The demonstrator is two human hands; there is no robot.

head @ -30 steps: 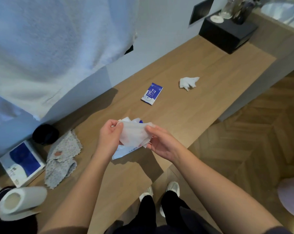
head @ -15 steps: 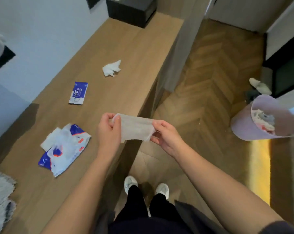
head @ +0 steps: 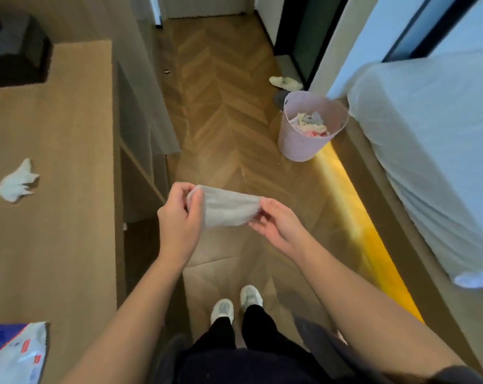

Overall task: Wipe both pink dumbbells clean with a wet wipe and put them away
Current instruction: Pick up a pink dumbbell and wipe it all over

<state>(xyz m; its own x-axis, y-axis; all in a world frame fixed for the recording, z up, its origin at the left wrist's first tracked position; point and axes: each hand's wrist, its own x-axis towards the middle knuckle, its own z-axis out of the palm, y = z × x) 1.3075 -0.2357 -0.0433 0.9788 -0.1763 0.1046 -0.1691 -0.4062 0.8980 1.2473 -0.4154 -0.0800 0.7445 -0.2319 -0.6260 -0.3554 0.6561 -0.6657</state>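
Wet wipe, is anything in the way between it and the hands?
No, nothing is in the way. The left hand and the right hand each pinch one end of the wet wipe, holding it above the floor. The pink dumbbells are not in view, so the way to them cannot be judged.

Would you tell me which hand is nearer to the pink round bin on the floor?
Right. The right hand sits below-left of the pink round bin; the left hand is farther left, across the white wet wipe.
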